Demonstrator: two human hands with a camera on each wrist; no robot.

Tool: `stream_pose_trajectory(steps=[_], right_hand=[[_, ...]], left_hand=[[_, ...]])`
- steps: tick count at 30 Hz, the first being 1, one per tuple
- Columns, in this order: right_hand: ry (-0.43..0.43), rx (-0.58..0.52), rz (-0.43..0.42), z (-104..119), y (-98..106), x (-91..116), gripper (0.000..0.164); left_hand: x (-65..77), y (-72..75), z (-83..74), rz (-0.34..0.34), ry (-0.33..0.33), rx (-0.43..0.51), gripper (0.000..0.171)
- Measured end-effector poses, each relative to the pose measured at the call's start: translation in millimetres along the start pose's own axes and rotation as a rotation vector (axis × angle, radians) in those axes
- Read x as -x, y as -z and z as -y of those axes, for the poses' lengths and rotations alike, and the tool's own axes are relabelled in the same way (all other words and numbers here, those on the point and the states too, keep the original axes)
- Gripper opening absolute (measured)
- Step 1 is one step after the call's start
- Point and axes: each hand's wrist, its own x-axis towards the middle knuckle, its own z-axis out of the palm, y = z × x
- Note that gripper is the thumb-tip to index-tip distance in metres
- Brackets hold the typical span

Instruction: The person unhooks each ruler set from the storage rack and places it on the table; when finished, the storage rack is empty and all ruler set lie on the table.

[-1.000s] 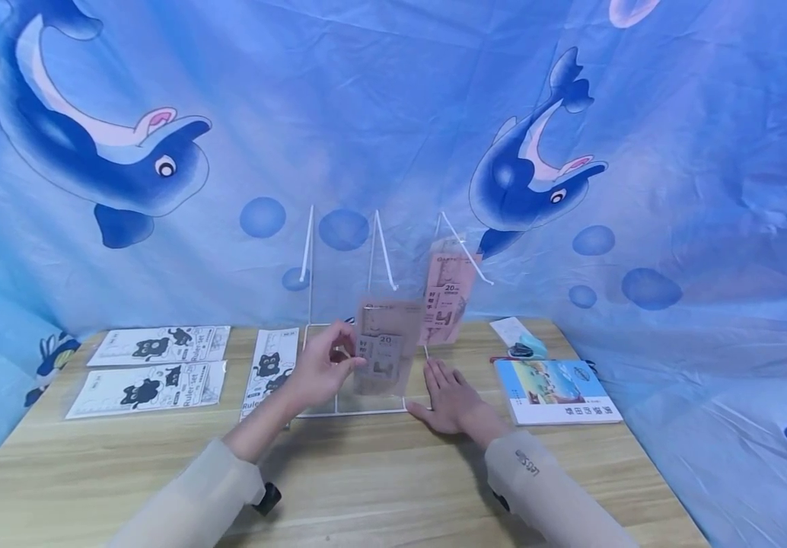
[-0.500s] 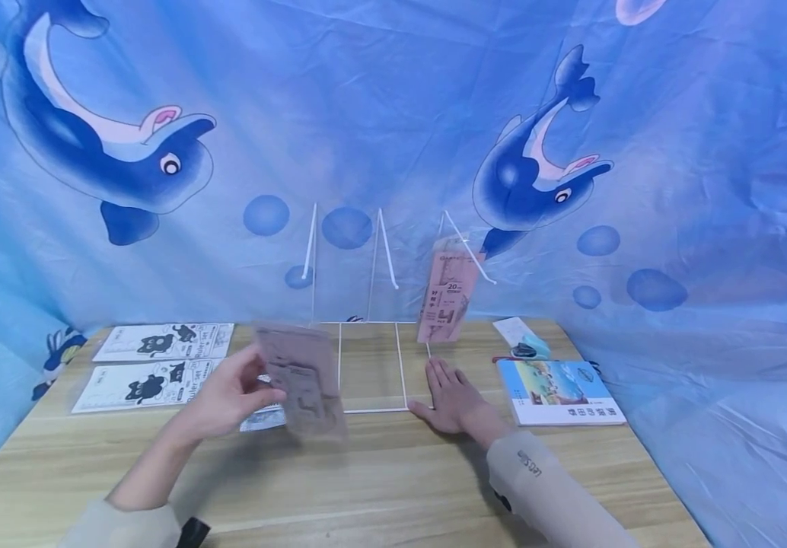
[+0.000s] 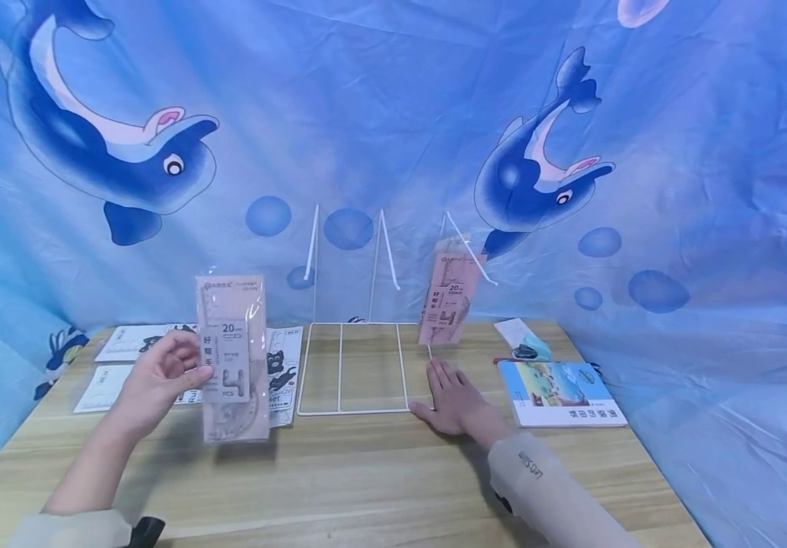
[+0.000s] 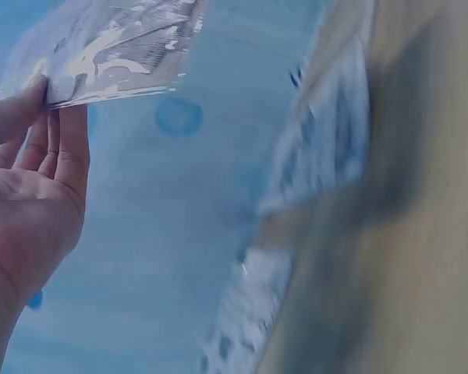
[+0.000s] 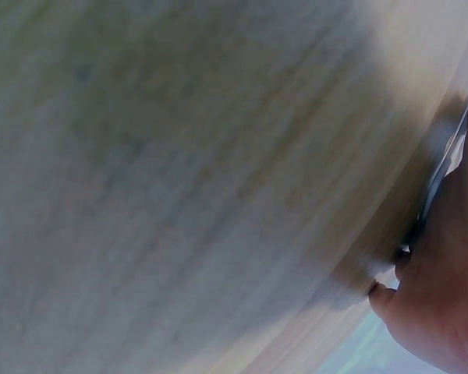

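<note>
My left hand (image 3: 160, 380) pinches the left edge of a pink ruler set in a clear packet (image 3: 234, 358), held upright above the table. In the left wrist view, the thumb and fingers grip the packet (image 4: 132, 54) by its edge. My right hand (image 3: 458, 399) lies flat with fingers spread on the right side of the white wire rack's base (image 3: 373, 412). From the rack's right hook (image 3: 469, 247) hangs another pink ruler set (image 3: 447, 301). The middle hook (image 3: 389, 251) and left hook (image 3: 310, 251) carry nothing. The right wrist view shows part of the right hand (image 5: 444, 265) against the table.
White ruler set packets with black cat prints lie at the left, one at the back (image 3: 119, 342), one nearer (image 3: 100, 387), and another (image 3: 287, 373) beside the rack. A book (image 3: 561, 392) and a small teal-and-white item (image 3: 522, 339) lie right. A blue dolphin curtain (image 3: 393, 114) stands behind.
My left hand has carried the pink ruler set left, away from the rack, and turned its printed front toward the head camera. My right hand has stayed on the rack's base.
</note>
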Motion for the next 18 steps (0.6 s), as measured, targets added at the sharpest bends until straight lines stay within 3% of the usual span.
stream_pose_trajectory(steps=[5, 9, 14, 18], right_hand=[[-0.004, 0.000, -0.002, 0.6, 0.5, 0.5, 0.096], [-0.012, 0.011, -0.008, 0.9, 0.9, 0.1, 0.096], [-0.011, 0.006, 0.003, 1.4, -0.1, -0.9, 0.097], [-0.017, 0.010, 0.008, 1.2, -1.2, -1.7, 0.098]], left_hand=[[9.4, 23.2, 18.9, -0.064, 0.192, -0.121, 0.032], [13.1, 34.5, 30.8, -0.060, 0.323, -0.221, 0.031], [16.0, 36.1, 44.6, -0.013, 0.455, -0.424, 0.051], [18.9, 33.0, 53.8, 0.022, 0.533, -0.458, 0.052]])
